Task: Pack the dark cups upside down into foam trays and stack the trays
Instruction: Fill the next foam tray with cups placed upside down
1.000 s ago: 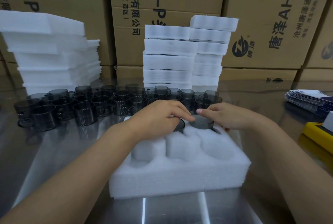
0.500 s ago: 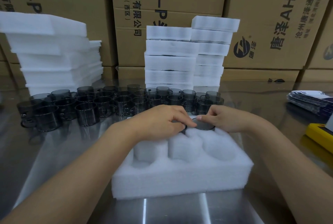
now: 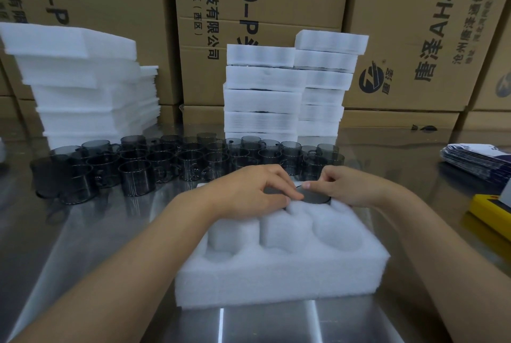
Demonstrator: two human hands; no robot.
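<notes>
Steel table (image 3: 96, 232), reflective, backed by a wall of brown cardboard cartons (image 3: 401, 25). Far left: leaning stack of white foam sheets (image 3: 83, 88), cut by the frame edge. Before it stands a cluster of dark translucent handled cups (image 3: 166, 166), upright; the back rows overlap, count unclear. Behind centre are two stacks of packed white foam trays (image 3: 262, 99), contents hidden.

Centre front: white foam tray with round pockets (image 3: 276, 273); the three near pockets show bare foam. Left hand (image 3: 249, 193) curls fingers and thumb round a half-hidden dark cup (image 3: 269, 190) in the far middle pocket; the far left pocket is covered by the wrist. Right hand (image 3: 351, 190) pinches a dark upturned cup (image 3: 318, 198) seated base-up in the far right pocket.

Right: pile of printed leaflets (image 3: 475, 160) and a yellow box (image 3: 489, 210), cut by the edge. Bare steel lies either side of the tray.
</notes>
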